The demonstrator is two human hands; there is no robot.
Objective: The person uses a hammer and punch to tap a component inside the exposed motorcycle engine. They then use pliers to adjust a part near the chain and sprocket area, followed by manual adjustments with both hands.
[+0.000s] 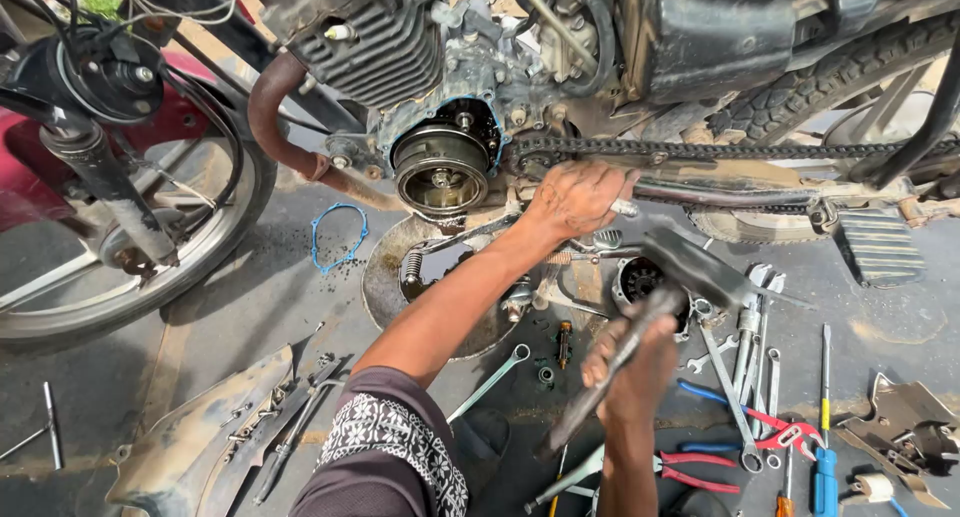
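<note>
My left hand (575, 199) is stretched out to the motorcycle and closed around a thin metal rod or punch (625, 208) held against the frame just below the drive chain (700, 149). My right hand (630, 362) grips the handle of a hammer (690, 267), whose dark head hangs blurred to the right of the left hand. Left of the left hand the engine side stands uncovered, showing the round rotor (440, 172).
A round drain pan (385, 287) with dark oil, a spring and parts lies under the engine. A blue gasket (335, 239) lies on the floor. Wrenches, pliers (700, 467) and screwdrivers (824, 447) are spread at the right. The front wheel (130, 247) stands left.
</note>
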